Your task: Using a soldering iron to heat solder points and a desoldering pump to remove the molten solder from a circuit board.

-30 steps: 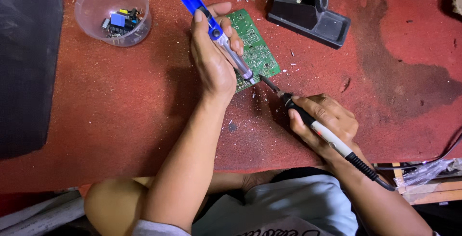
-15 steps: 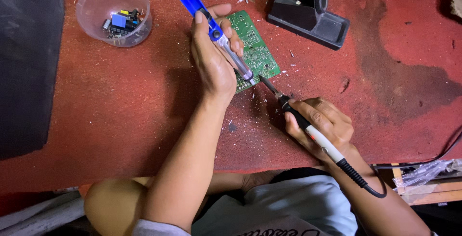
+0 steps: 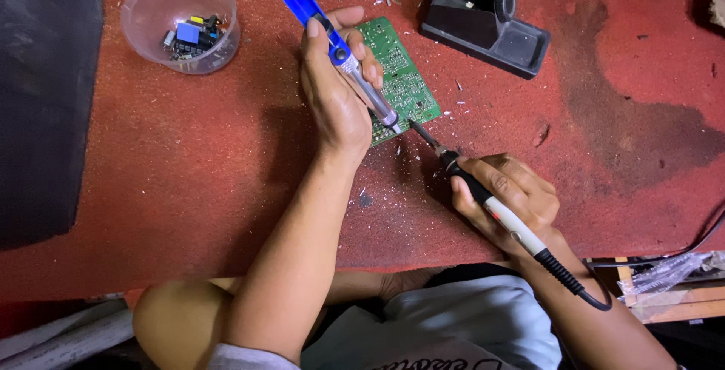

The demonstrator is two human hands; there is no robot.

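A green circuit board lies on the red work surface. My left hand grips a blue and silver desoldering pump, its tip down on the board's near edge. My right hand holds a soldering iron like a pen. The iron's thin metal tip points up-left and meets the board beside the pump's nozzle. A black cord runs from the iron's handle off to the lower right.
A clear plastic bowl with small electronic parts stands at the back left. A black soldering iron stand sits at the back right. A dark mat covers the left edge. Dark stains and solder scraps dot the surface.
My right hand and the iron have shifted slightly; the tip stays at the board's near edge. My left hand and the pump have hardly moved.
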